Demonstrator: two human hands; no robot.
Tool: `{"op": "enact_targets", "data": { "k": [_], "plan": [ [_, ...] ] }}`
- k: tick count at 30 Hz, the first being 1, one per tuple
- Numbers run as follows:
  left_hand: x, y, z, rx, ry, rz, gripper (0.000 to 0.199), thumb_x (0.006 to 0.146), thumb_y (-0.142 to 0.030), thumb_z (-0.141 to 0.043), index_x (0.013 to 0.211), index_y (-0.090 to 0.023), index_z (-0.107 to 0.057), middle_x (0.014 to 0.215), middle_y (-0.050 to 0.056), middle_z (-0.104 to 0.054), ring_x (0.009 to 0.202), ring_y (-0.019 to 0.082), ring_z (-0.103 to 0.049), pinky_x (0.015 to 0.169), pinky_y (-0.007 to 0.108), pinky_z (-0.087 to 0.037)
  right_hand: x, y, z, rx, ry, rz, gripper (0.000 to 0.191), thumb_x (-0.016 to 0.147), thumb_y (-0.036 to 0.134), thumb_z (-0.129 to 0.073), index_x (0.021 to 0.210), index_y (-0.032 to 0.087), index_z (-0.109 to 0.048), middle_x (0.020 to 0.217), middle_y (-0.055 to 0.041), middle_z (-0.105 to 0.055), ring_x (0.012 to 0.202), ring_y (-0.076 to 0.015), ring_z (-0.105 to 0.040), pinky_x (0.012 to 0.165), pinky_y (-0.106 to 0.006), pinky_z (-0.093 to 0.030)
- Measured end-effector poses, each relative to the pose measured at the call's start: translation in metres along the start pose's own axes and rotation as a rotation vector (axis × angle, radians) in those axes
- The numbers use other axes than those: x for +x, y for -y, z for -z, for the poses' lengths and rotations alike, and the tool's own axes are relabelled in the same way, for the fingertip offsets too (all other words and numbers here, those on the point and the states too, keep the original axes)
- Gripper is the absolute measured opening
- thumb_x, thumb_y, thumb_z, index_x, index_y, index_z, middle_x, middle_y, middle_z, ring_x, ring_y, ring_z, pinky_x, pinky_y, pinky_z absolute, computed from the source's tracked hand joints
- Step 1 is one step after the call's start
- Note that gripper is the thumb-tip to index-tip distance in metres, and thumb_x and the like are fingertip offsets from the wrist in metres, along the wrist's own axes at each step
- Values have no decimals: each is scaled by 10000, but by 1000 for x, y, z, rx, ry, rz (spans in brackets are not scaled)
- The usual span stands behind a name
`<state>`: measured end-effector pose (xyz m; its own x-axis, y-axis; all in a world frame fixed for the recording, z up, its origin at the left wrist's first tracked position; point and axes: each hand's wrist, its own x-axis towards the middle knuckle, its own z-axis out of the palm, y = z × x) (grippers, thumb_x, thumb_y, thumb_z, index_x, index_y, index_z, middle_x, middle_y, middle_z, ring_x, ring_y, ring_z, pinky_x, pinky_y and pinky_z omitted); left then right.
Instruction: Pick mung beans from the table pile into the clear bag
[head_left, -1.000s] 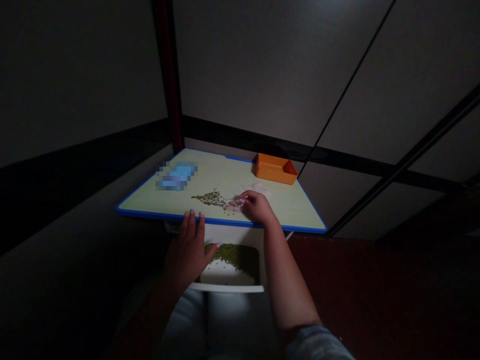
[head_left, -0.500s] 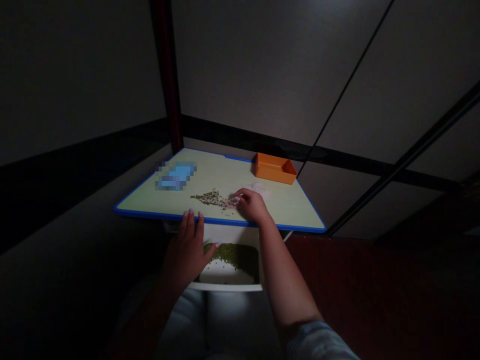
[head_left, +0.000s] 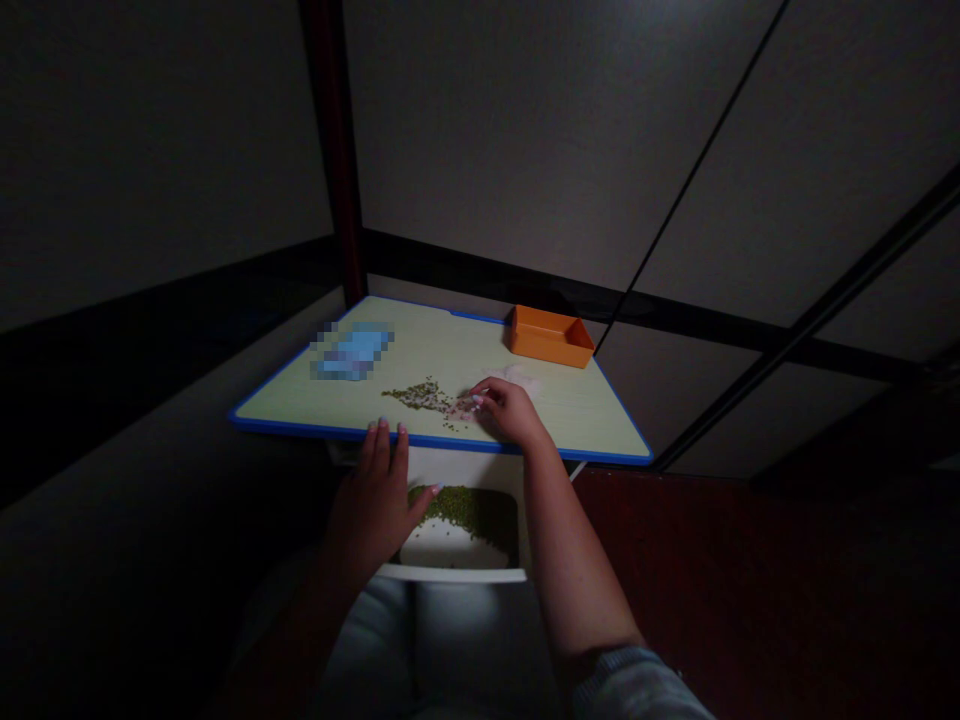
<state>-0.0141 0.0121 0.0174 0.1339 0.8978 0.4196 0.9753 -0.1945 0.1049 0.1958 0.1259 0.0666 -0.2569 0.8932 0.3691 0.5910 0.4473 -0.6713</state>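
My right hand point(head_left: 510, 412) is over the small tabletop point(head_left: 592, 425), thumb and fingertips pinched together at the right end of a spread of green beans point(head_left: 412, 396). Pale grains are mixed in there, and what the pinch holds is too small to make out. Behind this hand lies a thin patch of whitish grains point(head_left: 519, 376). My left hand point(head_left: 381, 495) is open, its fingers stretched onto the table's blue front edge. Its thumb reaches over a white drawer point(head_left: 442, 575), where more green beans point(head_left: 469, 508) lie mostly along the back and right.
An orange open box point(head_left: 553, 350) stands at the table's back right corner. On the left of the tabletop is a blue item point(head_left: 352, 352), blurred out. Walls point(head_left: 480, 130) close in behind and to the left; a dark red floor point(head_left: 720, 570) shows at right.
My right hand and forearm have shifted very slightly to the right, with the pinch still at the beans. My left hand stays in place.
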Motion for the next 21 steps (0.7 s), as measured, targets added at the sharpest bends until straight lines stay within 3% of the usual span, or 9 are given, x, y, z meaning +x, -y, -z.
{"op": "enact_targets", "data": {
  "k": [11, 21],
  "plan": [
    [1, -1, 0, 5, 15, 7, 812, 805, -536, -462, 1427, -49, -274, 1524, 264, -240, 1443, 357, -173, 1018, 482, -424, 1, 9, -6, -78, 14, 15, 157, 815, 207, -580, 938, 214, -678, 768, 5, -691, 684, -135, -577, 688, -240, -436],
    [0, 0, 0, -11, -7, -1, 794, 809, -531, -452, 1422, -57, -279, 1522, 262, -247, 1444, 347, -175, 1013, 468, -428, -4, 13, 7, -187, -40, -84, 200, 805, 167, -563, 956, 211, -687, 742, 1, -680, 674, -137, -575, 688, -242, -419]
  ]
}}
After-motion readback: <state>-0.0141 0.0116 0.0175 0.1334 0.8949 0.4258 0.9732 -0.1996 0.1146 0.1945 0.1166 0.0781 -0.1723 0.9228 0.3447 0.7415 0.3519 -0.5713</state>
